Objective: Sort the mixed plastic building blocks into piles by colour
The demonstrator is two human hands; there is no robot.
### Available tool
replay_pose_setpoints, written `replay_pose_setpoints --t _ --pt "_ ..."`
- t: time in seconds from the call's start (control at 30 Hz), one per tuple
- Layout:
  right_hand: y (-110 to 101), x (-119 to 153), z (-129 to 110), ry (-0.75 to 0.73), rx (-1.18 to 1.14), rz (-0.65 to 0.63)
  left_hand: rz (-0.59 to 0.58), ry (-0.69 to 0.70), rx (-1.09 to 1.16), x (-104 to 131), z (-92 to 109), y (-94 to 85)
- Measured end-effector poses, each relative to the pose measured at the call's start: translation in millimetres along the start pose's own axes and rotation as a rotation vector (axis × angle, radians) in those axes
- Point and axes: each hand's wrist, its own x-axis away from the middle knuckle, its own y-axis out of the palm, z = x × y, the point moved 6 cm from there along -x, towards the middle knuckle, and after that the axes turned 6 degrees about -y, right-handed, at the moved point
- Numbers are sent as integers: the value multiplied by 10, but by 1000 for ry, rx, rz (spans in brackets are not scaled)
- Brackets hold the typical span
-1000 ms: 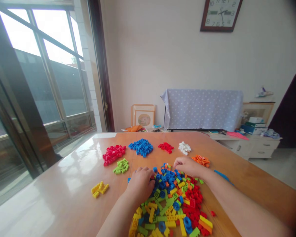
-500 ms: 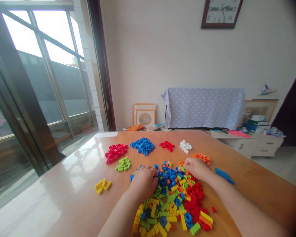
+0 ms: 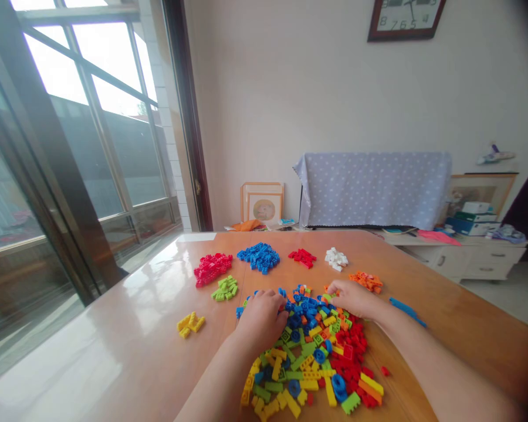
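Observation:
A large mixed pile of toy bricks (image 3: pixel 308 363), in blue, green, yellow, red and orange, lies on the wooden table (image 3: pixel 127 328). My left hand (image 3: pixel 264 316) rests at the pile's upper left, fingers curled down among blue bricks; what they hold, if anything, is hidden. At the pile's upper right, my right hand (image 3: pixel 349 298) has its fingers bent together beside green and orange bricks, and whatever is between the fingertips is too small to make out.
Sorted heaps stand beyond the pile: pink-red (image 3: pixel 212 268), blue (image 3: pixel 259 258), red (image 3: pixel 303 258), white (image 3: pixel 335 258) and orange (image 3: pixel 366 282). Green bricks (image 3: pixel 224 288) and yellow bricks (image 3: pixel 190 324) lie left, long blue pieces (image 3: pixel 407 311) right.
The view has shifted slightly, so the table and heaps sit a little further right in the picture. Both hands remain at nearly the same places over the pile.

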Motion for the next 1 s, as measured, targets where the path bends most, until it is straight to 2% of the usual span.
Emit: replay_pose_setpoints --t 0.27,0.37,0.5,0.6,0.8,0.9,1.0 --pt "-11 11 -41 -4 -55 -52 1 26 33 -4 22 -12" --pt "-27 2 -62 -18 -8 -27 6 26 46 -2 29 -20" --pt "-52 1 -155 -134 89 33 5 29 50 -3 39 -18" --pt "-23 7 -201 -195 76 40 12 20 34 3 50 -32" --pt "-29 27 -263 -153 -175 82 60 29 55 22 95 -83" --pt "-82 112 -479 -158 -421 103 114 51 111 32 144 -126" --pt "-34 260 -760 -87 -675 4 147 73 233 49 212 -162"
